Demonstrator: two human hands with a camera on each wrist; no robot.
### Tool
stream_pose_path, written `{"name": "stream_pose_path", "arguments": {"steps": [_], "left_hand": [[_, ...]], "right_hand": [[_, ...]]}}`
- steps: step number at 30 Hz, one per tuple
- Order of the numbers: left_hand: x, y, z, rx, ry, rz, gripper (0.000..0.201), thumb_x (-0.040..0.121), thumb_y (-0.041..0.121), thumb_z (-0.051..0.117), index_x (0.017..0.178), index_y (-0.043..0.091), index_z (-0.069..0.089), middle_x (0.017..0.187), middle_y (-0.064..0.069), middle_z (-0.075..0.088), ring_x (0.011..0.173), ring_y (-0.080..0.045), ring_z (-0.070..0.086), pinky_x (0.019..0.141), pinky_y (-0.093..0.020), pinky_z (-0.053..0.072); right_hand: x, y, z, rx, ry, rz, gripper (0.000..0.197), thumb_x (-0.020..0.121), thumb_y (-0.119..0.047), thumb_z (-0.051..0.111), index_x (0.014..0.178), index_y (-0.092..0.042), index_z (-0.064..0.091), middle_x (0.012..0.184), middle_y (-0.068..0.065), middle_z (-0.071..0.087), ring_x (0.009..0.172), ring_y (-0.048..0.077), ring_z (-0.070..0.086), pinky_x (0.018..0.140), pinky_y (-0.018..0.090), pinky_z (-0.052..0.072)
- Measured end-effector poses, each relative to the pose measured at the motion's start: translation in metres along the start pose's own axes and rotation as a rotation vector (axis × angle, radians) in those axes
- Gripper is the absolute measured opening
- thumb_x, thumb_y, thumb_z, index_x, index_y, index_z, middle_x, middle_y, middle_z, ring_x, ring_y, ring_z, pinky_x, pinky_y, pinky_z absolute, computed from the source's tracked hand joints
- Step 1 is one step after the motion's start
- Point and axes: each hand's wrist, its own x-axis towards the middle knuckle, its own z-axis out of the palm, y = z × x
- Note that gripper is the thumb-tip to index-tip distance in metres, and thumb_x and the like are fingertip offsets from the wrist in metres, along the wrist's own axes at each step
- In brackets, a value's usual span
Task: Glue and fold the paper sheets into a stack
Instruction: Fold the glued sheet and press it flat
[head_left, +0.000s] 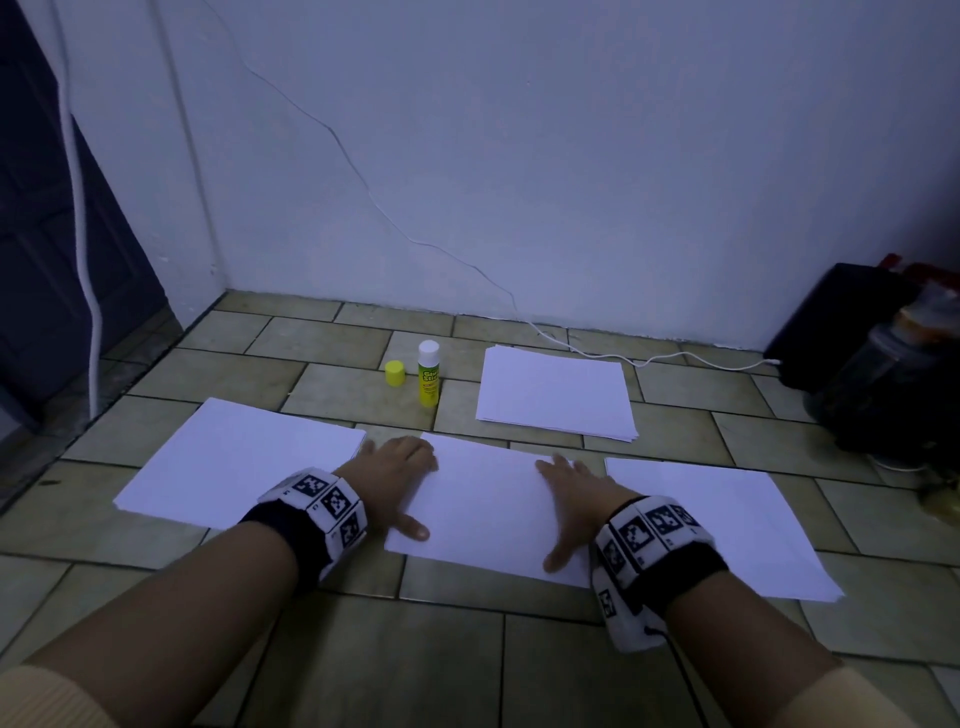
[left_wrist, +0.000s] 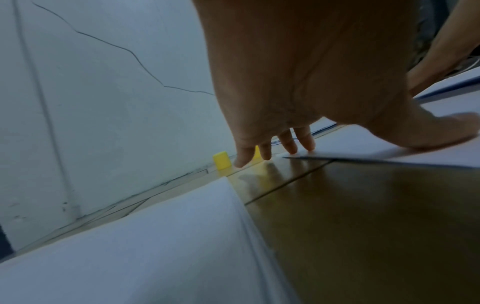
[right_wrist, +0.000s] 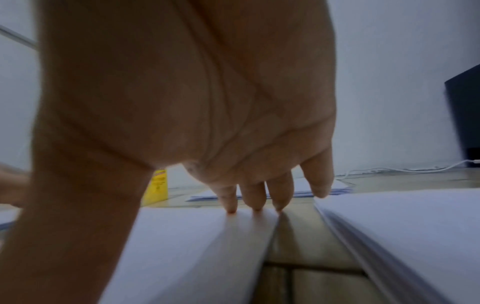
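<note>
A folded white sheet lies on the tiled floor between my hands. My left hand rests flat on its left edge, fingers straight and thumb on the paper. My right hand presses the right side with straight fingertips on the sheet. A white paper stack lies to the left, another to the right, and a third farther back. The glue stick stands uncapped beyond the sheet, its yellow cap beside it.
A white wall closes the floor at the back, with a white cable trailing along it. A black box and a dark jar crowd the right corner. A dark door stands at the left.
</note>
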Motion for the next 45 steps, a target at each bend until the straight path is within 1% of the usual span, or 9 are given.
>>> {"name": "stream_pose_path", "arguments": {"steps": [9,19,24,29,32,35,39,41,45], "left_hand": [[0.006,-0.009,0.004,-0.027,-0.211,-0.014,0.128,0.075,0.060,0.069,0.149,0.008,-0.021,0.158,-0.004,-0.025,0.145,-0.021,-0.022,0.117,-0.046,-0.007],[0.002,-0.004,0.006,0.004,-0.253,-0.064,0.132,0.074,0.063,0.069,0.146,0.009,-0.028,0.155,-0.005,-0.033,0.143,-0.021,-0.028,0.117,-0.049,-0.011],[0.002,-0.003,0.004,-0.020,-0.273,-0.066,0.151,0.050,0.093,0.052,0.146,0.008,-0.029,0.154,-0.005,-0.033,0.143,-0.020,-0.028,0.115,-0.047,-0.013],[0.003,-0.007,0.006,-0.031,-0.270,-0.050,0.177,0.000,0.103,0.003,0.145,0.007,-0.030,0.154,-0.007,-0.034,0.143,-0.021,-0.028,0.114,-0.047,-0.015],[0.003,-0.005,0.007,-0.024,-0.244,-0.062,0.170,0.014,0.106,0.011,0.144,0.005,-0.030,0.153,-0.007,-0.035,0.143,-0.021,-0.027,0.115,-0.046,-0.014],[0.001,-0.002,0.008,-0.005,-0.219,-0.105,0.131,0.073,0.078,0.053,0.145,0.005,-0.029,0.154,-0.007,-0.033,0.144,-0.020,-0.026,0.116,-0.045,-0.012],[0.002,-0.001,0.008,-0.027,-0.206,-0.127,0.113,0.085,0.070,0.046,0.147,0.008,-0.026,0.155,-0.005,-0.032,0.144,-0.018,-0.025,0.116,-0.044,-0.011],[0.000,0.000,0.005,-0.056,-0.208,-0.122,0.130,0.065,0.095,0.026,0.147,0.009,-0.026,0.153,-0.003,-0.034,0.145,-0.017,-0.024,0.117,-0.043,-0.011],[0.000,0.001,0.007,-0.104,-0.198,-0.132,0.166,0.011,0.102,-0.012,0.145,0.006,-0.029,0.151,-0.007,-0.037,0.143,-0.019,-0.029,0.116,-0.039,-0.013]], "right_hand": [[-0.016,-0.002,0.000,0.201,0.072,0.166,0.142,0.058,-0.042,0.088,0.150,-0.005,-0.014,0.160,0.012,0.000,0.147,0.030,0.004,0.118,0.045,0.007],[-0.021,0.010,0.008,0.624,0.262,-0.068,0.146,0.050,-0.022,0.094,0.152,-0.022,-0.010,0.155,0.003,0.024,0.141,0.024,0.025,0.111,0.033,0.027],[-0.024,0.017,0.017,0.999,0.559,-0.055,0.088,0.066,-0.022,0.085,0.138,-0.032,0.036,0.138,-0.004,0.040,0.130,0.019,0.038,0.107,0.043,0.039],[-0.024,0.016,0.028,0.998,0.403,-0.053,0.039,0.079,-0.010,0.075,0.116,-0.017,0.067,0.125,0.001,0.061,0.119,0.018,0.054,0.103,0.032,0.043],[-0.028,0.019,0.028,0.954,0.403,-0.039,0.037,0.080,-0.005,0.072,0.115,-0.014,0.069,0.123,0.002,0.063,0.115,0.016,0.056,0.100,0.027,0.044],[-0.035,0.028,0.018,0.990,0.467,-0.040,0.036,0.080,0.001,0.069,0.113,-0.013,0.069,0.118,0.002,0.064,0.106,0.013,0.058,0.086,0.016,0.045],[-0.042,0.047,-0.012,1.035,0.622,-0.080,0.039,0.081,0.010,0.063,0.113,-0.010,0.069,0.106,0.003,0.063,0.061,-0.011,0.054,0.053,0.004,0.037],[-0.043,0.056,-0.030,1.097,0.655,-0.103,0.040,0.081,0.011,0.062,0.113,-0.011,0.068,0.097,0.004,0.063,0.047,-0.010,0.050,0.047,0.006,0.036],[-0.026,0.074,-0.057,1.236,0.748,-0.127,0.045,0.079,0.014,0.062,0.106,-0.021,0.067,0.106,0.008,0.067,0.082,0.010,0.062,0.074,0.018,0.050]]}}
